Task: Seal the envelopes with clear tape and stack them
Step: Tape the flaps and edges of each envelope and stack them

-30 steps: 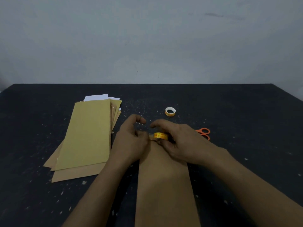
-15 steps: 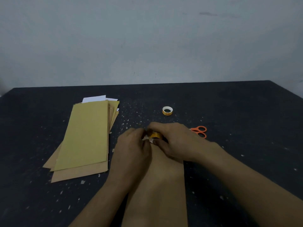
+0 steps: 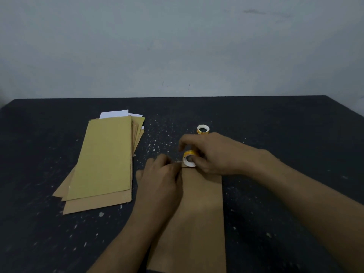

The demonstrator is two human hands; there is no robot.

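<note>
In the head view, a brown envelope (image 3: 201,213) lies lengthwise on the dark table (image 3: 295,134), straight ahead of the person. Its near end runs out of the bottom of the picture and its far edge sits under both hands. The left hand (image 3: 159,180) rests on the envelope's far left corner, fingers curled, and pinches what looks like a loose strip of tape at that edge; the strip itself is too thin and blurred to be sure of. The right hand (image 3: 214,154) grips a small yellow tape roll (image 3: 189,158) between thumb and fingers, with the forefinger arched above it. The roll stands on edge, touching the envelope's far edge, its open core turned toward the camera.

A second tape roll (image 3: 202,129) lies flat just beyond the right hand, apart from it. To the left, a fanned stack of envelopes (image 3: 102,160) lies near the left hand, its right edge just beside the wrist without touching it. White paper (image 3: 114,113) pokes out at the stack's far end.

The table's far edge meets a pale wall (image 3: 177,46). Bare tabletop, flecked with pale specks, stretches to the right of the right forearm and beyond both rolls.
</note>
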